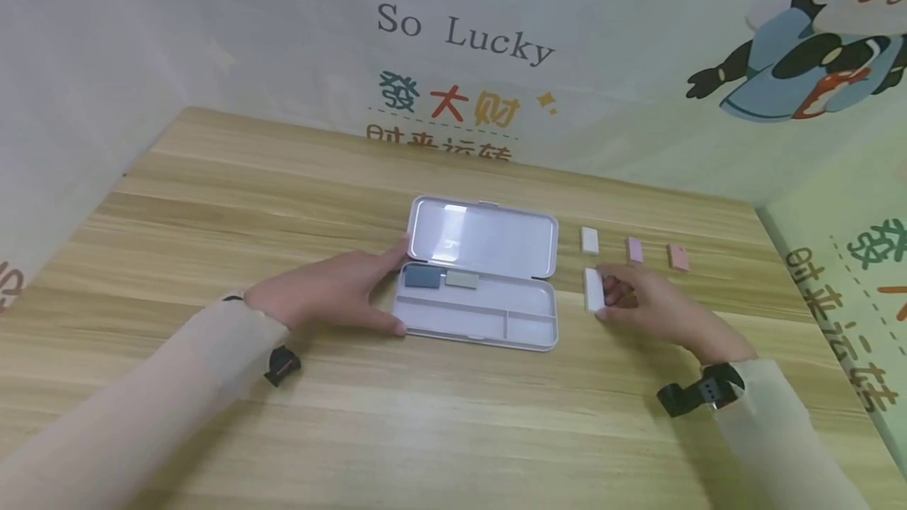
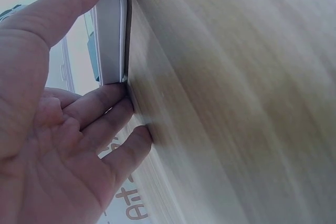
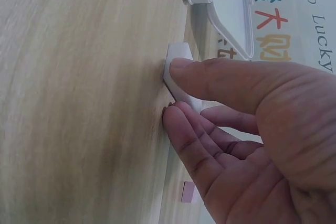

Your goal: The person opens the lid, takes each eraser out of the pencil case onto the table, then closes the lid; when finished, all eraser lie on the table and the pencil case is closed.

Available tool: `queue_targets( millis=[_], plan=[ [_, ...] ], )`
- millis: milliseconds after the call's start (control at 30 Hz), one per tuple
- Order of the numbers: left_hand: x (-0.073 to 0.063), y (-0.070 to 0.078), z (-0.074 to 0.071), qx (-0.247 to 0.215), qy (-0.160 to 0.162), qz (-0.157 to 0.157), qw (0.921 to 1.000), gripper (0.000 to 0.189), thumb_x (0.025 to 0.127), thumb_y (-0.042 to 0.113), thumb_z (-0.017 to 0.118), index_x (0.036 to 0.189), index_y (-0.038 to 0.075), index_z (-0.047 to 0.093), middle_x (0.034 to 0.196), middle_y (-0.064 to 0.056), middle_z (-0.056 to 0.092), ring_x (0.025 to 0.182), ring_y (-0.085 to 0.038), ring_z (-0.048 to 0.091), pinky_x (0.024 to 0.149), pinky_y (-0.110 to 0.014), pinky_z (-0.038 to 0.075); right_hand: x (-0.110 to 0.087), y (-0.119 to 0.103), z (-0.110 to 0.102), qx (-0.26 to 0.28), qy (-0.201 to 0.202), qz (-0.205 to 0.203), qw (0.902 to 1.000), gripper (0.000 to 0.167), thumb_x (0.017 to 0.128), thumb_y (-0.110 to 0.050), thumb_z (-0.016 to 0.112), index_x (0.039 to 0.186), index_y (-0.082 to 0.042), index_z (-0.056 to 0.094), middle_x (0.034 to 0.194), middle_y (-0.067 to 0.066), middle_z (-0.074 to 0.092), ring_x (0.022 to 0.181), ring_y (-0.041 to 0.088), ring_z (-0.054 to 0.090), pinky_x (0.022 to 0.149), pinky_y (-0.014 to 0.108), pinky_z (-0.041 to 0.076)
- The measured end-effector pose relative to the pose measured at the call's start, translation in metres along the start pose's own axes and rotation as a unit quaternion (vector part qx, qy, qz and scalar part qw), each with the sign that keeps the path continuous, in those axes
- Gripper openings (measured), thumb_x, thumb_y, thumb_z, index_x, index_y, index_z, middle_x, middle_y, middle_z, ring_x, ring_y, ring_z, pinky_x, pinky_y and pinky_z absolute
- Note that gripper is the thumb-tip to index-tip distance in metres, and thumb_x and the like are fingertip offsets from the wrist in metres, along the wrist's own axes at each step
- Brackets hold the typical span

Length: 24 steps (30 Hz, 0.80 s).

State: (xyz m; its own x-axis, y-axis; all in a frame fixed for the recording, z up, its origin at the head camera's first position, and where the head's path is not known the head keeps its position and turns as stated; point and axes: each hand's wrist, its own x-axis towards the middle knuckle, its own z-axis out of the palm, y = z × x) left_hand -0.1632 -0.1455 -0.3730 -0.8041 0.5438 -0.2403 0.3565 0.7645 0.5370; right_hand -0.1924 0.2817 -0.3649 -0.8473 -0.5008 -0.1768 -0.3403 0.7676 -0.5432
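A white pencil case (image 1: 453, 325) lies on the table with its lid (image 1: 485, 238) raised back. My left hand (image 1: 333, 290) spreads around its left end: the thumb touches the front corner, and other fingers reach the lid side. In the case's back compartment are a blue block (image 1: 422, 278) and a pale grey-green block (image 1: 462, 280). To the right of the case, my right hand (image 1: 648, 301) pinches a white rectangular block (image 1: 593, 290) between thumb and fingers. That block (image 3: 178, 51) stays close over the wood in the right wrist view.
Beyond the right hand lie another white block (image 1: 589, 240), a lilac block (image 1: 634, 249) and a pink block (image 1: 678, 256). A printed cloth (image 1: 283, 53) hangs behind the wooden table (image 1: 397, 423) and along its sides. The front compartments (image 1: 453, 319) are split by a divider.
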Motion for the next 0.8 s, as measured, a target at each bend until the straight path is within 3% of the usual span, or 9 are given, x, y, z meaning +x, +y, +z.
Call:
queue_targets(
  millis=[233,400,467,567,800],
  plan=[
    [-0.001,0.0,-0.001,0.003,0.003,0.004,1.0,0.122,0.085,0.05,0.083,0.167,0.0,0.008,0.164,-0.025,0.042,0.149,-0.042,0.046,0.128,-0.055,0.035,0.0,-0.003,0.0,-0.011,0.031,-0.01,0.9994,0.062,0.091,-0.005,0.078,0.142,0.017,0.049,0.116,0.029,0.067,0.103,0.038,0.069,0.089,0.052,0.064],
    [-0.001,0.0,0.0,0.004,0.003,0.004,1.0,0.121,0.086,0.051,0.083,0.167,0.0,0.008,0.163,-0.025,0.043,0.149,-0.041,0.047,0.127,-0.055,0.036,0.005,-0.022,0.002,-0.05,0.111,-0.064,0.9905,0.041,0.096,-0.002,0.072,0.134,0.01,0.062,0.113,0.023,0.067,0.1,0.032,0.068,0.085,0.044,0.064],
    [0.0,-0.001,0.0,0.003,0.003,0.003,1.0,0.121,0.086,0.05,0.083,0.167,0.0,0.008,0.163,-0.025,0.044,0.149,-0.041,0.047,0.127,-0.054,0.036,0.01,-0.033,0.003,-0.067,0.125,-0.095,0.9853,0.032,0.097,-0.002,0.071,0.128,0.006,0.067,0.11,0.019,0.069,0.097,0.028,0.068,0.082,0.042,0.064],
    [-0.001,-0.001,0.0,0.004,0.004,0.003,1.0,0.121,0.086,0.049,0.083,0.167,0.0,0.008,0.162,-0.026,0.044,0.148,-0.041,0.048,0.127,-0.054,0.036,0.018,-0.051,0.008,-0.092,0.11,-0.129,0.9812,0.027,0.098,-0.004,0.07,0.124,0.001,0.07,0.111,0.013,0.074,0.099,0.026,0.071,0.083,0.042,0.064],
    [0.0,-0.003,0.0,-0.003,0.003,0.004,1.0,0.122,0.085,0.048,0.084,0.167,0.0,0.007,0.163,-0.025,0.043,0.149,-0.04,0.047,0.128,-0.053,0.035,0.04,-0.086,0.026,-0.119,0.043,-0.181,0.9753,0.029,0.098,-0.004,0.069,0.128,-0.003,0.07,0.123,0.011,0.074,0.113,0.025,0.071,0.1,0.043,0.061]
  ],
)
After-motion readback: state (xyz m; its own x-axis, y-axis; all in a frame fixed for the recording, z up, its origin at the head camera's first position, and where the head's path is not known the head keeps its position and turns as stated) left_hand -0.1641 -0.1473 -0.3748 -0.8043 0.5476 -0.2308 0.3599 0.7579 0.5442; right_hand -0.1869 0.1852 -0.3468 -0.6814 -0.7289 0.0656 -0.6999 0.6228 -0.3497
